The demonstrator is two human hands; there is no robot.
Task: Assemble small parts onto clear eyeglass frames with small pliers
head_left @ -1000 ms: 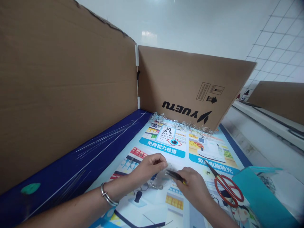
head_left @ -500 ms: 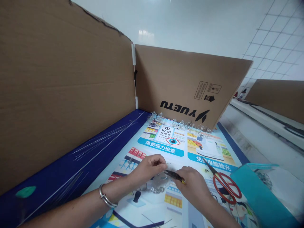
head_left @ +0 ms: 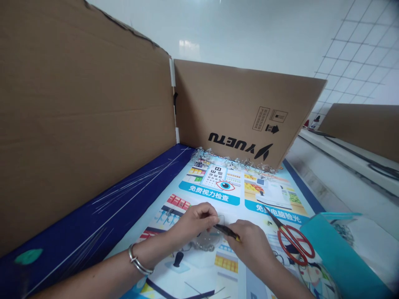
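Note:
My left hand (head_left: 201, 218), with a silver bangle (head_left: 139, 259) at its wrist, is closed in a pinch on a thin wire (head_left: 223, 219) that curves up past the fingertips. My right hand (head_left: 251, 236) grips small pliers (head_left: 227, 231) with dark jaws and a bit of yellow on the handle. The jaws point left and meet the work close to my left fingertips; what exactly they bite on is too small to tell. Just below both hands lies a cluster of clear beads (head_left: 204, 246), partly covered by my left hand.
Red-handled scissors (head_left: 296, 245) lie right of my right hand, beside a turquoise holder (head_left: 339, 253). Tangled clear beaded pieces (head_left: 233, 163) line the foot of the back cardboard panel (head_left: 243, 104). Another cardboard panel (head_left: 84, 112) walls the left. Loose wires (head_left: 205, 290) rest at the near edge.
Both hands keep nearly the same place and grip. The pliers have tilted slightly at the left fingertips, and the whole view has shifted a little.

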